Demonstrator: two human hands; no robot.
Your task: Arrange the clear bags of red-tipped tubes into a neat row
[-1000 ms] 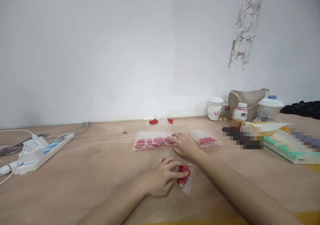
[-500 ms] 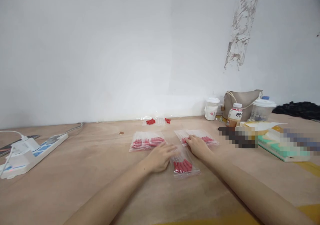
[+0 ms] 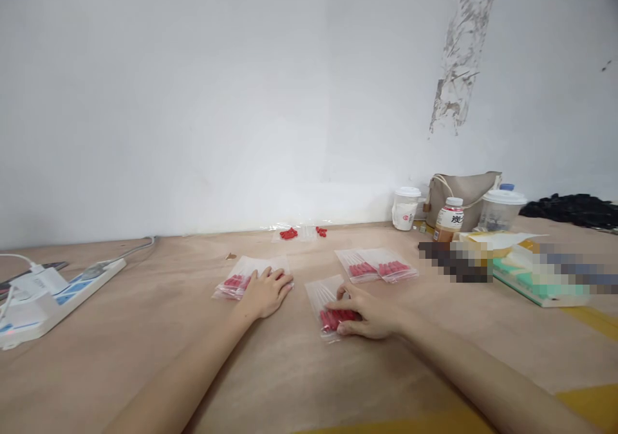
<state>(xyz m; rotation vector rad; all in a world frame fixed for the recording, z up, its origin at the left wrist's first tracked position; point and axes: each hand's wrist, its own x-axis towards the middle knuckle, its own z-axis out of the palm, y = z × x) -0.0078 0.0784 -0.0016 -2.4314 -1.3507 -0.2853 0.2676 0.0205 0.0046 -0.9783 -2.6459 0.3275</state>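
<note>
Along the brown tabletop's (image 3: 145, 318) left edge lies a power strip (image 3: 74, 297). Rightward, the left hand (image 3: 265, 292) rests flat, fingers slightly spread, on overlapping bags (image 3: 232, 283) of red pieces. Mid-tabletop, the right hand's (image 3: 369, 311) fingers lie parted on another bag (image 3: 325, 297); whether they grip, I cannot tell. Near the back right corner, a cup (image 3: 405, 210) and bottle (image 3: 448, 221) stand before a scuffed white wall (image 3: 217, 99).

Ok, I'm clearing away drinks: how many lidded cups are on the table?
2: a white cup left of the handbag, and a clear cup by the handbag's right end. Another could be hidden behind the handbag.
</note>
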